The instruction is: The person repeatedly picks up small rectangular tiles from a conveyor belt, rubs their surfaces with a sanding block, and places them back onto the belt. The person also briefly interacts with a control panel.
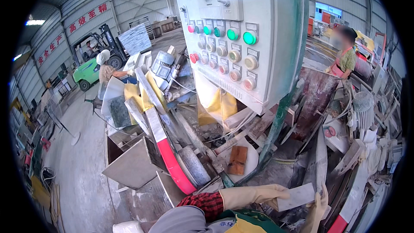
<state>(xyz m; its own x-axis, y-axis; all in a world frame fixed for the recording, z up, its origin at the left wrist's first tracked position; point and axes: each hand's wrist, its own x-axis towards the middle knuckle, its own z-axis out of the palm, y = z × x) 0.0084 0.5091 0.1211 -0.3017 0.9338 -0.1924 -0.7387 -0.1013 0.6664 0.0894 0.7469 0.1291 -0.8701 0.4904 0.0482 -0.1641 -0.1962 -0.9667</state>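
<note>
Head view: 2 gloved hands hold 1 grey stone slab piece (pixel 296 196) below a control panel (pixel 241 34).

The left hand (pixel 254 195) has its fingers curled shut over the piece's left edge; the right hand (pixel 318 209) closes on its right edge. The piece sits low at centre-right, hemmed by stacked slabs; the red-rimmed wheel (pixel 172 164) lies near to the left, with bare concrete floor (pixel 82 168) beyond.

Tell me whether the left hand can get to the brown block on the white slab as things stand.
Probably yes. The left hand is gripping the grey stone piece along with the right hand, so it must let go first. The brown block lies uncovered just beyond it.
</note>
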